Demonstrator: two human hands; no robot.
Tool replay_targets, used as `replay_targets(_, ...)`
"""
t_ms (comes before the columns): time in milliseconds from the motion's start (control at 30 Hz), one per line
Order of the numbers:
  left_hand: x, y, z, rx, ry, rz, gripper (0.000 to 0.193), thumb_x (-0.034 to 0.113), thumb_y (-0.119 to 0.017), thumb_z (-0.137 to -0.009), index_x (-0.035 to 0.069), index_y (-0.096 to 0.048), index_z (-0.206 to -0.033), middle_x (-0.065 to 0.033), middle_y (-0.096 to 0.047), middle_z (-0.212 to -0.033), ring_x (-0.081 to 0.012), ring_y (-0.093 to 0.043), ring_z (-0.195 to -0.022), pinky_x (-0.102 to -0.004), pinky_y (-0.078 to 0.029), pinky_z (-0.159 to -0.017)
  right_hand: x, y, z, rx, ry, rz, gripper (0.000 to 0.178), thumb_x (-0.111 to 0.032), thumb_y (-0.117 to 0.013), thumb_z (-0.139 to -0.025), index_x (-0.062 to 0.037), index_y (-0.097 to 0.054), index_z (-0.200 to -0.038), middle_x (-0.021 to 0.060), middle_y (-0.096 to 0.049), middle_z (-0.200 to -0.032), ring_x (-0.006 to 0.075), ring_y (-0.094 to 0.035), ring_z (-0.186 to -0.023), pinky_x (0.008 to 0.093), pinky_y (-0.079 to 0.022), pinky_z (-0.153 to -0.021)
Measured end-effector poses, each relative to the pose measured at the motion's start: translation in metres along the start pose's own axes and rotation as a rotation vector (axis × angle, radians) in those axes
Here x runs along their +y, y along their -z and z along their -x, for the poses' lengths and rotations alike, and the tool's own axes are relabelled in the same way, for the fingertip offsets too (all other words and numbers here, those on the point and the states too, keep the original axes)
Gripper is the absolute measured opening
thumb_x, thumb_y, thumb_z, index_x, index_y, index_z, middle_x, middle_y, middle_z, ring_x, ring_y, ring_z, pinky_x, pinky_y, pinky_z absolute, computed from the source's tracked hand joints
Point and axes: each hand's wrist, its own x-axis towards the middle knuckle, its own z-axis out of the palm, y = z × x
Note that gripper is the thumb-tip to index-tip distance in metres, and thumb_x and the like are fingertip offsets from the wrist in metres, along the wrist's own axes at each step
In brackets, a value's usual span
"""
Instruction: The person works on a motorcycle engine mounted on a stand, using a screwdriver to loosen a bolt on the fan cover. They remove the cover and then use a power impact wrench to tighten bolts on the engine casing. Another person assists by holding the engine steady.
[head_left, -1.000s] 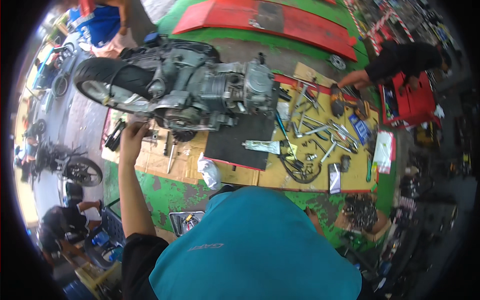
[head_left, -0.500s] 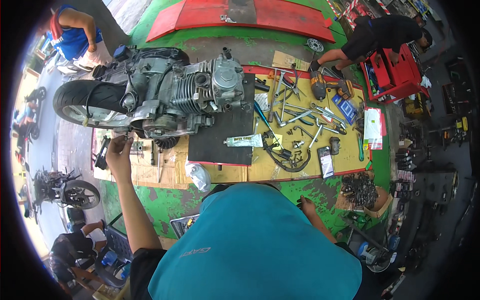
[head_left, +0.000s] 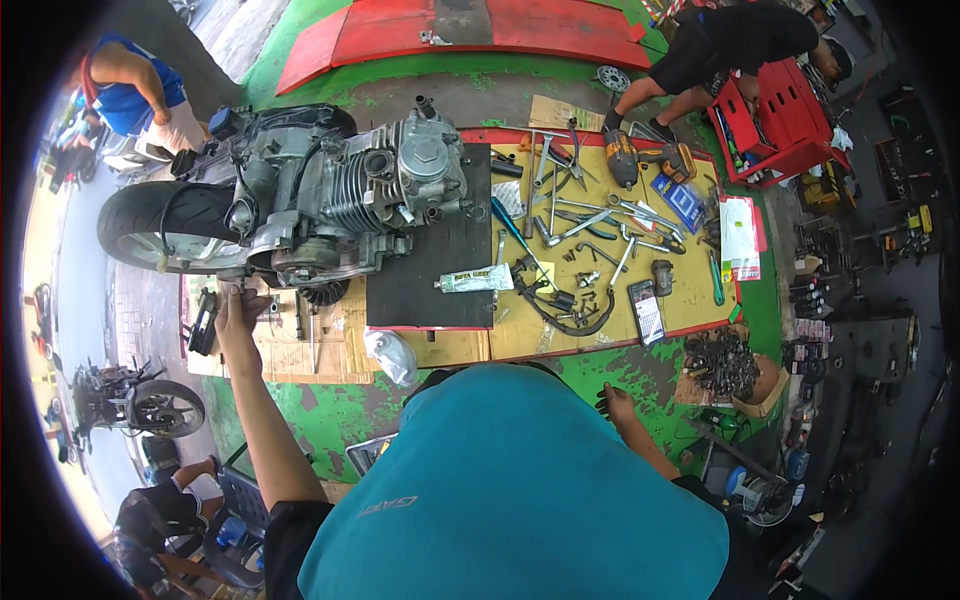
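Note:
A motorcycle engine (head_left: pixel 330 190) with a finned cylinder and a rear wheel (head_left: pixel 165 225) attached rests on the workbench, partly on a black mat (head_left: pixel 430 290). My left hand (head_left: pixel 238 312) reaches to the engine's lower left edge, just below the wheel. Its fingers are closed in a pinch against that edge; whatever lies between them is too small to name. My right hand (head_left: pixel 617 403) hangs beside my body, away from the bench, holding nothing, its fingers loosely apart. Left of my left hand lies a black part (head_left: pixel 202 322) on cardboard.
Wrenches, pliers and an impact driver (head_left: pixel 622 160) cover the bench's right side, with a phone (head_left: pixel 646 312) and a white tube (head_left: pixel 474 279). A plastic bag (head_left: pixel 391 356) sits at the front edge. One person bends by a red tool cabinet (head_left: pixel 790 110); others are at left.
The whole view has shifted slightly. My left hand stays at the engine's lower edge, with its fingers repositioned there. More of my right hand shows beside my body.

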Motion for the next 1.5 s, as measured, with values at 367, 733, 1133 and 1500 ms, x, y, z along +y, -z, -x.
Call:
replay_targets(367, -0.001, -0.008, 0.007, 0.002, -0.041, 0.018, 0.037, 0.029, -0.061, -0.1, -0.007, -0.064, -0.109, -0.0123, -0.071, -0.09, -0.0172, -0.067, -0.086, -0.0296, -0.05, -0.082, 0.003, 0.005, 0.001, 0.025, -0.02, 0.004, 0.05, -0.049, -0.047, -0.102, -0.0042, -0.067, -0.107, 0.01, -0.07, -0.084, 0.0198, -0.063, -0.069, 0.0358, -0.049, -0.059)
replay_targets(733, -0.016, -0.002, -0.001, 0.004, -0.035, 0.199, 0.029, 0.021, -0.068, -0.096, -0.006, -0.064, -0.106, -0.014, -0.07, -0.091, -0.0193, -0.066, -0.086, -0.032, -0.051, -0.081, -0.004, 0.007, 0.0, 0.013, 0.018, -0.004, 0.05, -0.049, -0.047, -0.101, -0.0035, -0.066, -0.108, 0.0096, -0.07, -0.082, 0.0186, -0.064, -0.066, 0.0343, -0.046, -0.056)
replay_targets(1133, -0.025, -0.002, -0.004, 0.042, -0.245, -0.142, 0.027, 0.02, -0.066, -0.098, -0.005, -0.063, -0.107, -0.0118, -0.068, -0.096, -0.0154, -0.064, -0.089, -0.0317, -0.051, -0.082, -0.001, 0.006, 0.008, 0.014, 0.014, -0.007, 0.05, -0.048, -0.046, -0.102, -0.0027, -0.067, -0.109, 0.0103, -0.07, -0.085, 0.0201, -0.063, -0.069, 0.0368, -0.049, -0.061)
replay_targets(1500, -0.032, -0.001, -0.012, -0.007, -0.281, -0.197, 0.029, 0.024, -0.058, -0.102, -0.005, -0.063, -0.104, -0.0093, -0.067, -0.091, -0.0177, -0.065, -0.084, -0.0327, -0.052, -0.081, 0.001, 0.007, 0.009, 0.029, 0.01, -0.004, 0.05, -0.048, -0.045, -0.102, -0.0031, -0.067, -0.108, 0.0098, -0.07, -0.085, 0.0197, -0.062, -0.068, 0.0367, -0.048, -0.06)
